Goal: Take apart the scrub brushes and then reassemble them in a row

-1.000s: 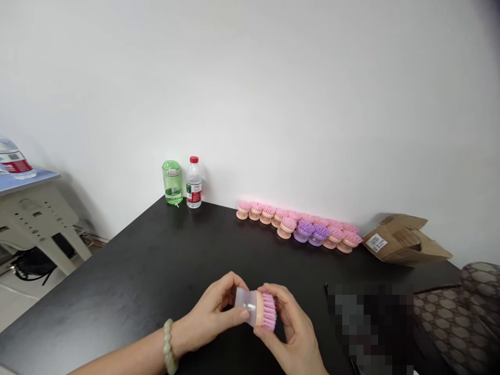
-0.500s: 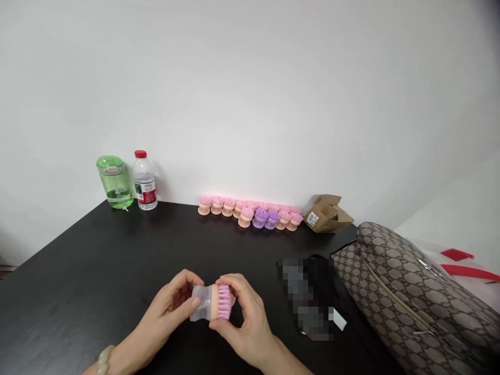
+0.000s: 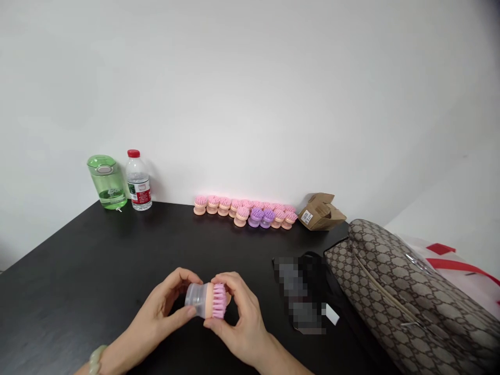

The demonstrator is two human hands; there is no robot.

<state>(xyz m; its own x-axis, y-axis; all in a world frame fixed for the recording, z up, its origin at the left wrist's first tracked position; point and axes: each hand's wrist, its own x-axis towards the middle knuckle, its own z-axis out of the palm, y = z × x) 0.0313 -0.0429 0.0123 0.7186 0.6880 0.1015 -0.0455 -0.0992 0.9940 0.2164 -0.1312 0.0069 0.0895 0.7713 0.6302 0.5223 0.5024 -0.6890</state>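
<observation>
Low over the black table point(image 3: 117, 271), a small scrub brush point(image 3: 209, 300) lies sideways between my two hands. It has pink bristles facing right, a peach-coloured collar and a clear, waisted body on the left. My left hand point(image 3: 166, 302) pinches the clear body between thumb and fingers. My right hand point(image 3: 242, 315) grips the collar at the bristle end, thumb below and fingers above. Along the wall stand similar brushes with pink heads point(image 3: 224, 204), bristles up. Two purple brushes point(image 3: 261, 217) sit in the front part of that group.
At the back left are a green water container point(image 3: 107, 182) and a red-capped bottle point(image 3: 138, 182). A torn cardboard box point(image 3: 321, 212) rests right of the brushes. A patterned bag point(image 3: 390, 281) fills the right side, beside a blurred-out dark item point(image 3: 299, 297) and a white tag point(image 3: 332, 314).
The clear body now looks rounder and wider at its left end, where it looked more squeezed before. Both hands keep hold of the brush. The view has shifted slightly.
</observation>
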